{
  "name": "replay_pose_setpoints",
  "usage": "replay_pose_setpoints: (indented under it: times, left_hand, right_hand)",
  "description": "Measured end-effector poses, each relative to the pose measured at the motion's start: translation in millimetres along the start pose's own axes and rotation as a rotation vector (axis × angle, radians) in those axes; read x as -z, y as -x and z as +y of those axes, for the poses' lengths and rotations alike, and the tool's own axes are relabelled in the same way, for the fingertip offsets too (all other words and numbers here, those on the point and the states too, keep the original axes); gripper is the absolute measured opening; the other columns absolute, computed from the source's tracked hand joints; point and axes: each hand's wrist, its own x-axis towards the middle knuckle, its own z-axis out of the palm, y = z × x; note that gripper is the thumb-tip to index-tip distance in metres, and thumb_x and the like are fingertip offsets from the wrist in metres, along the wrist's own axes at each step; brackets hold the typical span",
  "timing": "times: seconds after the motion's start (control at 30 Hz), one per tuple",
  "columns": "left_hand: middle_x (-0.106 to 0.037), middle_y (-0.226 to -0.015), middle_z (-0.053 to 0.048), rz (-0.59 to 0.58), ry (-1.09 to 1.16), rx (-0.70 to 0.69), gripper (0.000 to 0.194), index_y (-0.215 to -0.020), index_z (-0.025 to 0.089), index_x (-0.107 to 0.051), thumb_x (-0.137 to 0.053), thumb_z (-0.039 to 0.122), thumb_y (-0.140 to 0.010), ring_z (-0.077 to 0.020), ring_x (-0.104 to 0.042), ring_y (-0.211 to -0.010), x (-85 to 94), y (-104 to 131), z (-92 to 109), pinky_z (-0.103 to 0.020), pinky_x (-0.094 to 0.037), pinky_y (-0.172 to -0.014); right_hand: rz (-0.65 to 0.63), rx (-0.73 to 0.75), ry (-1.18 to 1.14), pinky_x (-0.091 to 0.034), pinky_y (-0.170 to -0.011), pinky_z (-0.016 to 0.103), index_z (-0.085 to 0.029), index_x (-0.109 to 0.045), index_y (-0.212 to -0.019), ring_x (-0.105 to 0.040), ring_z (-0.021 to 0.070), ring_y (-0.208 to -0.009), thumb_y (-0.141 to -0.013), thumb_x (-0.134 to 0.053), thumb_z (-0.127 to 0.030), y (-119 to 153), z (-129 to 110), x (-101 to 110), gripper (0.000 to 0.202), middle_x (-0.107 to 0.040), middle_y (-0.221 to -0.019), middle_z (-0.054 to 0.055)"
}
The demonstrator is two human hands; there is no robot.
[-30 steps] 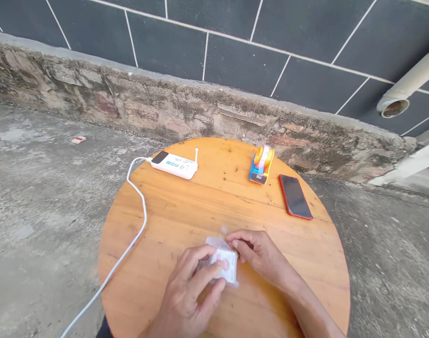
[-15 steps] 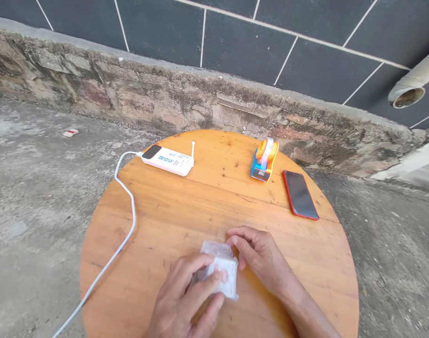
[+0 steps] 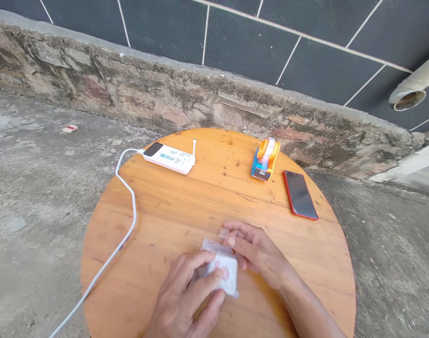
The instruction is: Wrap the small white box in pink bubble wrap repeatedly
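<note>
A small square packet [image 3: 229,277] in whitish, see-through wrapping lies on the wooden table, with faint pink marks on its top. My left hand [image 3: 188,293] is closed on its left side, fingertips pressing on the top. Just beyond the packet's far right corner, my right hand [image 3: 258,251] pinches a short piece of clear tape [image 3: 223,233] between thumb and fingers. The tape's end sticks out to the left, above the table. Whether it touches the wrapping I cannot tell.
On the round table [image 3: 158,220] stands an orange and blue tape dispenser [image 3: 265,159]. Right of it lies a red-cased phone [image 3: 301,195]. A white power bank [image 3: 169,157] sits at the far left, its white cable [image 3: 134,206] running off the near left edge. A stone-based wall [image 3: 200,101] rises behind.
My right hand has shifted slightly left and away from me, and the tape in its fingers shows more clearly. My left hand stays on the packet. The view has moved a little.
</note>
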Motion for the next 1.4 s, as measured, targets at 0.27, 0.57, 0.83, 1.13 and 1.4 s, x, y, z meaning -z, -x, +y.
replay_pose_setpoints:
  times: [0.27,0.57,0.83,1.13,1.4]
  left_hand:
    - [-0.054,-0.112,-0.010,-0.010,0.025,-0.005,0.035,-0.109,0.021,-0.060,-0.058,0.004,-0.078,-0.0192,-0.055,-0.096,-0.6,1,1,-0.030,-0.053,-0.076]
    - [-0.052,-0.113,-0.010,-0.020,0.013,-0.027,0.036,-0.110,0.020,-0.060,-0.058,0.003,-0.077,-0.0193,-0.055,-0.097,-2.6,1,-1,-0.030,-0.052,-0.077]
    - [-0.052,-0.112,-0.010,-0.028,0.014,-0.025,0.035,-0.109,0.019,-0.060,-0.057,0.003,-0.078,-0.0183,-0.055,-0.096,-0.9,2,0,-0.029,-0.052,-0.077]
    - [-0.051,-0.113,-0.011,-0.014,0.038,-0.038,0.036,-0.109,0.017,-0.060,-0.057,0.000,-0.078,-0.0179,-0.054,-0.096,-2.1,1,0,-0.030,-0.051,-0.077]
    - [-0.051,-0.114,-0.010,-0.015,0.027,-0.042,0.035,-0.109,0.018,-0.060,-0.058,0.001,-0.078,-0.0179,-0.053,-0.097,-2.3,0,0,-0.029,-0.051,-0.077]
  right_hand:
    - [0.096,0.162,0.165,-0.032,-0.041,0.019,-0.017,-0.062,-0.082,-0.039,0.0050,-0.042,-0.081,-0.060,-0.040,-7,4,-7,0.023,-0.053,-0.061,-0.005]
    - [0.111,0.213,0.175,-0.033,-0.043,0.018,-0.017,-0.060,-0.077,-0.040,0.0066,-0.045,-0.082,-0.058,-0.039,-7,0,-7,0.023,-0.048,-0.056,-0.006]
    - [0.172,0.252,0.291,-0.036,-0.048,0.019,-0.017,-0.060,-0.077,-0.045,0.0081,-0.052,-0.083,-0.056,-0.031,-15,8,-6,0.016,-0.051,-0.062,-0.004]
    - [0.225,0.320,0.332,-0.036,-0.053,0.020,-0.018,-0.062,-0.074,-0.044,0.0087,-0.055,-0.085,-0.053,-0.027,-14,8,-5,0.016,-0.050,-0.060,-0.004]
    - [0.204,0.473,0.376,-0.039,-0.063,0.022,-0.019,-0.062,-0.076,-0.050,0.0113,-0.068,-0.087,-0.053,-0.021,-7,4,-6,0.014,-0.056,-0.073,-0.001]
